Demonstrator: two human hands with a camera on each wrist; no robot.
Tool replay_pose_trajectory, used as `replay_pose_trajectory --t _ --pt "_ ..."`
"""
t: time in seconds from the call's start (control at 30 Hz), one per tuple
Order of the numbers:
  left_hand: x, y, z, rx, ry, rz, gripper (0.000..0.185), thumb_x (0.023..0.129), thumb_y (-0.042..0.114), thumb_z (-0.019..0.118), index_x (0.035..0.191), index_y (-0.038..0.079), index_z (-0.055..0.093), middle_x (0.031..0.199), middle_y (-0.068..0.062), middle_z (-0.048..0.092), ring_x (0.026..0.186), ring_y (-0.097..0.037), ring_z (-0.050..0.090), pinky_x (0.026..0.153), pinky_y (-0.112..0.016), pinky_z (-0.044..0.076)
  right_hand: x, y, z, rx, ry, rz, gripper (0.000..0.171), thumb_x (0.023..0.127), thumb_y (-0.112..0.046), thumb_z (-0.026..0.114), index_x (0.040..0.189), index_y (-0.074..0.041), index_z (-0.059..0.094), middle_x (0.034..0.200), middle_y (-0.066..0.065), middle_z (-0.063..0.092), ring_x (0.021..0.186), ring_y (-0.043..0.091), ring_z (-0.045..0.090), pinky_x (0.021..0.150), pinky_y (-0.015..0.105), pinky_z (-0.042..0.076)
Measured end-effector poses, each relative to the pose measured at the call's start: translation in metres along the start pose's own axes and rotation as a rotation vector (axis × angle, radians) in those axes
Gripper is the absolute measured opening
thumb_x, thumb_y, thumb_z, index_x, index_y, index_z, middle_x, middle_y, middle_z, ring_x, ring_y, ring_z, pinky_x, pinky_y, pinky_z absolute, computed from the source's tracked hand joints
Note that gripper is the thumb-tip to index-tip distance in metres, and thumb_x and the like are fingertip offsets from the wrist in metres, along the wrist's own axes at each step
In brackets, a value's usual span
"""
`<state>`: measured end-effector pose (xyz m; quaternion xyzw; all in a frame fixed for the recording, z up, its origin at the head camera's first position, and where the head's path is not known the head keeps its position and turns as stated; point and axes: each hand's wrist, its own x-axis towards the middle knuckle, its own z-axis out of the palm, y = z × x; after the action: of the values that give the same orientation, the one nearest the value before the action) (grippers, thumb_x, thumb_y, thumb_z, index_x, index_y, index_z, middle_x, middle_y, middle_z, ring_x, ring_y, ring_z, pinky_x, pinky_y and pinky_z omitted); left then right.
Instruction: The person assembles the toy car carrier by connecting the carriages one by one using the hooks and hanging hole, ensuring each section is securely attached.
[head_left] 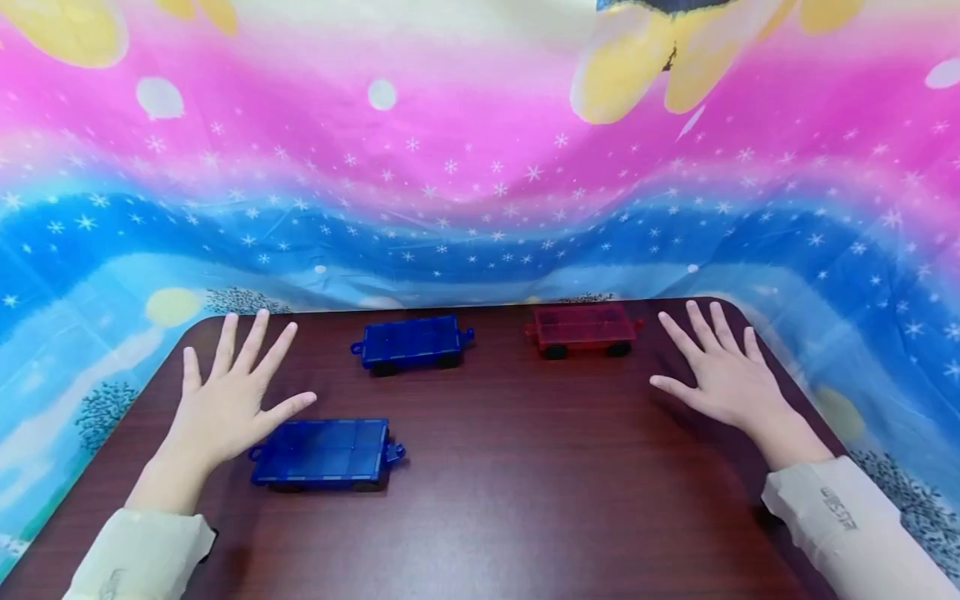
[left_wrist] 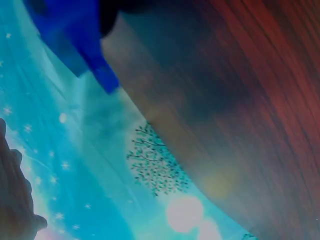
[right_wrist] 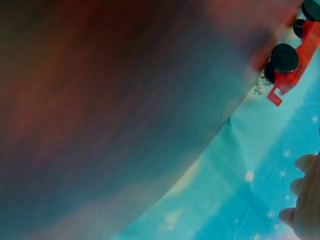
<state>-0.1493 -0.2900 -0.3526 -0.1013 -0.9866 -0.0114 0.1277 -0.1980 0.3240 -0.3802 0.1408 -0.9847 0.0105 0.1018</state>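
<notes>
Markings: each cream sleeve carries small dark print near the cuff, on the left sleeve (head_left: pixel 142 557) and the right sleeve (head_left: pixel 840 510); the lettering is too small to read. The three toy wagons show no legible writing.

Left hand (head_left: pixel 225 400): laid palm down on the dark wood-grain counter (head_left: pixel 525 500), fingers straight and spread, pointing away from the person. Its grip is fully open and holds nothing. The thumb tip lies just beside the near blue wagon (head_left: pixel 324 452), which stands at the left front of the counter; contact cannot be confirmed.

Right hand (head_left: pixel 723 375): palm down, fingers splayed, grip fully open and empty. It rests near the red wagon (head_left: pixel 583 329), at the right rear of the counter, and apart from it.

The far blue wagon (head_left: pixel 412 342) stands at centre rear, left of the red wagon.

A printed cloth (head_left: pixel 480 167) in pink and blue, with white stars, hangs behind the counter.
</notes>
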Motion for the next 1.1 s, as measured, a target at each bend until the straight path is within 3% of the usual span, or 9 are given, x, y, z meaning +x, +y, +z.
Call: replay_pose_trajectory --t 0.5,0.8,1.1 --pt "-0.009 0.033 -0.012 -0.044 0.038 0.148 0.091 0.077 0.066 0.056 0.148 0.036 0.009 0.156 0.007 -0.007 0.143 -0.023 -0.015 0.104 -0.061 -0.018 0.044 -0.026 0.013 0.059 -0.073 -0.036 0.087 0.082 -0.071 0.044 0.149 -0.035 0.003 0.156 0.001 -0.008 0.14 0.023 -0.021 0.104 0.069 0.002" --pt "-0.015 0.049 -0.011 -0.106 -0.043 0.239 0.089 0.076 0.066 0.059 0.147 0.038 0.013 0.156 0.01 0.0 0.144 -0.021 -0.006 0.107 -0.063 -0.005 0.067 -0.044 0.013 0.114 -0.137 -0.069 0.087 0.082 -0.069 0.045 0.149 -0.033 0.001 0.156 0.002 -0.007 0.141 0.025 -0.019 0.105 0.067 0.003" --pt "-0.021 0.061 -0.008 -0.174 -0.167 0.26 0.087 0.074 0.071 0.056 0.146 0.042 0.016 0.155 0.013 0.007 0.145 -0.018 -0.002 0.105 -0.065 0.016 0.087 -0.059 0.016 0.143 -0.18 -0.121 0.086 0.084 -0.064 0.049 0.149 -0.033 0.004 0.157 0.008 0.003 0.142 0.029 -0.014 0.106 0.066 0.006"
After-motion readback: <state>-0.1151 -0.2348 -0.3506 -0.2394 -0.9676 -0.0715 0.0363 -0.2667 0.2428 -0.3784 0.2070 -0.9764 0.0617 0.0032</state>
